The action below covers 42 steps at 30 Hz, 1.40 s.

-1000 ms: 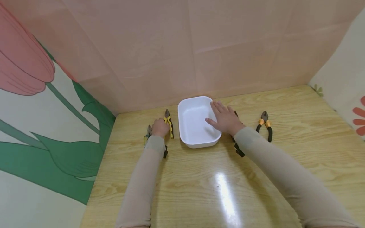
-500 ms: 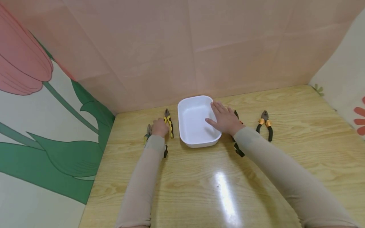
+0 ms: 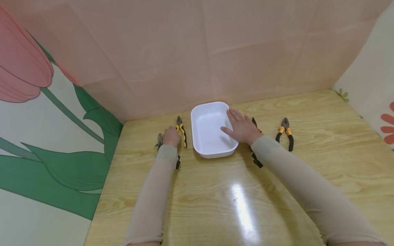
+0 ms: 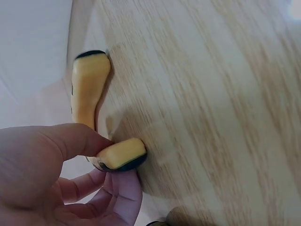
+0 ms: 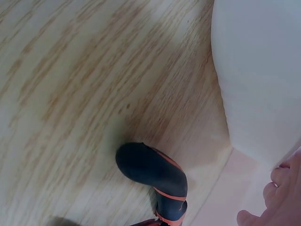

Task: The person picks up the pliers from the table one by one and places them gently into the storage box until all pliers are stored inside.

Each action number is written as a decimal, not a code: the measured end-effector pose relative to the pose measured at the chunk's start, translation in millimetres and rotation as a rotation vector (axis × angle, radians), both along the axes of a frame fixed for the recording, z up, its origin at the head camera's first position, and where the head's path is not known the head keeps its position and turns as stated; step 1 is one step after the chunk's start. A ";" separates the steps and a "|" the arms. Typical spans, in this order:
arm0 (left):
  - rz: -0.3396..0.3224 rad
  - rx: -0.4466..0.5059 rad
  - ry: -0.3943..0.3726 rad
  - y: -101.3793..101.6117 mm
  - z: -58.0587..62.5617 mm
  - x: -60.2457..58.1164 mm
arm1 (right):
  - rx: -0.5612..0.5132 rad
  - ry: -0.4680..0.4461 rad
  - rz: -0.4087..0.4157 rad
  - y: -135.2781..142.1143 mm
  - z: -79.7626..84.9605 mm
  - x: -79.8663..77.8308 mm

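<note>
In the head view my left hand [image 3: 171,136] is at the yellow-and-black pliers [image 3: 183,135], which lie left of the white plastic basin [image 3: 212,135]. The left wrist view shows thumb and fingers pinching one pliers handle [image 4: 123,154], while the other handle [image 4: 89,84] stands spread away from it. Across the basin, my right hand [image 3: 242,129] rests at the right rim with fingers straight and thumb spread over the inside. Partly hidden below that hand is a black-and-red handled tool [image 5: 160,172], on the table beside the basin.
Pliers with green on the handles [image 3: 159,140] lie left of my left hand, partly covered by it. Pliers with orange-and-black handles [image 3: 285,131] lie farther right. A pink sheet [image 3: 163,68] rises behind the wooden table [image 3: 209,205].
Both hands keep their places at the pliers and the basin rim. Only the head view has shifted slightly.
</note>
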<state>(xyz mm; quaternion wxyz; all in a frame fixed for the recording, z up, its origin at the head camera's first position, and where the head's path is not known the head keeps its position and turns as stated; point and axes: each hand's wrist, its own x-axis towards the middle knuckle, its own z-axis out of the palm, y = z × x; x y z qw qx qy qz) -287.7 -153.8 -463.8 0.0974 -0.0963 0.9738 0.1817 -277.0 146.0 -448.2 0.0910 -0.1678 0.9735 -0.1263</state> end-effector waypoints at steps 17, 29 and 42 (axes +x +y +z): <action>-0.004 0.054 0.019 -5.3 0.0 2.1 | 0.003 0.014 0.009 -2.4 -0.3 0.2; -0.062 0.044 0.082 -11.1 -2.6 -0.4 | 0.009 0.010 0.005 -1.7 -1.2 -0.2; 0.044 0.394 -0.034 -20.1 -4.8 -5.1 | 0.008 0.010 -0.002 -1.6 2.2 2.7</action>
